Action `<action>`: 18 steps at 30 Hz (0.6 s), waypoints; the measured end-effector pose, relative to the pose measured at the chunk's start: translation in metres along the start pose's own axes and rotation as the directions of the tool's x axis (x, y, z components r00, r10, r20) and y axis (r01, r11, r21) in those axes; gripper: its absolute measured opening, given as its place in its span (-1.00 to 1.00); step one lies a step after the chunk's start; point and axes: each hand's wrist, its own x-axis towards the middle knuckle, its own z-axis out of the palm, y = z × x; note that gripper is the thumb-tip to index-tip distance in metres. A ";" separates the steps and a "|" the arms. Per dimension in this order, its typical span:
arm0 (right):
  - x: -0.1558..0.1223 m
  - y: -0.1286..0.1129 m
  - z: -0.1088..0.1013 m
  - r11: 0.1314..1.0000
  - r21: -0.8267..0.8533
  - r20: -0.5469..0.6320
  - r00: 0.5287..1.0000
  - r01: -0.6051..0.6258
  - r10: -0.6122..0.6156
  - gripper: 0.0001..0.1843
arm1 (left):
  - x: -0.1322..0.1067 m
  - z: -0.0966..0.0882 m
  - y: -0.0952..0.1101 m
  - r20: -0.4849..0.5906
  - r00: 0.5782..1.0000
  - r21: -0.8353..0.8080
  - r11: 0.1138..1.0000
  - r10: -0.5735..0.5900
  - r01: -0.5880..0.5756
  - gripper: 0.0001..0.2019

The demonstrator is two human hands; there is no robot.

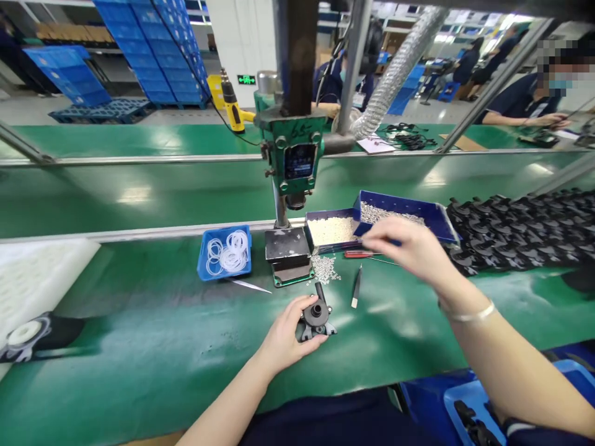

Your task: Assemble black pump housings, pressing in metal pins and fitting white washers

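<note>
I see a black part (316, 317) pinched between thumb and fingers of the left hand (284, 339). Its round body faces up, a short ringed neck at the middle. One straight spout points away; greyish legs splay nearside. Whether it touches the worktop (186, 347), I can't tell.

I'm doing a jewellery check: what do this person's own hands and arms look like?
The left hand and right hand are both ungloved. A slim, pale, shiny band circles the right wrist; the left wrist shows none. A dark sleeve with light trim shows on the right arm; no sleeve shows on the left arm.
</note>
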 end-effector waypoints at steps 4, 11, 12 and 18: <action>-0.049 -0.064 0.039 0.969 0.219 0.284 0.943 0.112 -0.173 -0.87 | 0.001 0.000 0.000 -0.005 1.000 -0.028 0.999 0.020 -0.021 -0.30; -0.080 -0.079 0.083 0.937 0.041 0.308 0.887 0.348 -0.343 -0.78 | 0.000 -0.001 0.002 -0.025 0.999 -0.042 0.998 0.044 -0.045 -0.31; -0.080 -0.078 0.084 0.938 0.050 0.293 0.893 0.343 -0.342 -0.79 | 0.000 -0.001 0.003 -0.025 0.999 -0.044 0.998 0.046 -0.047 -0.31; -0.084 -0.073 0.093 0.940 0.119 0.148 0.930 0.320 -0.336 -0.79 | 0.000 0.000 0.002 -0.032 0.998 -0.031 0.998 0.062 -0.063 -0.29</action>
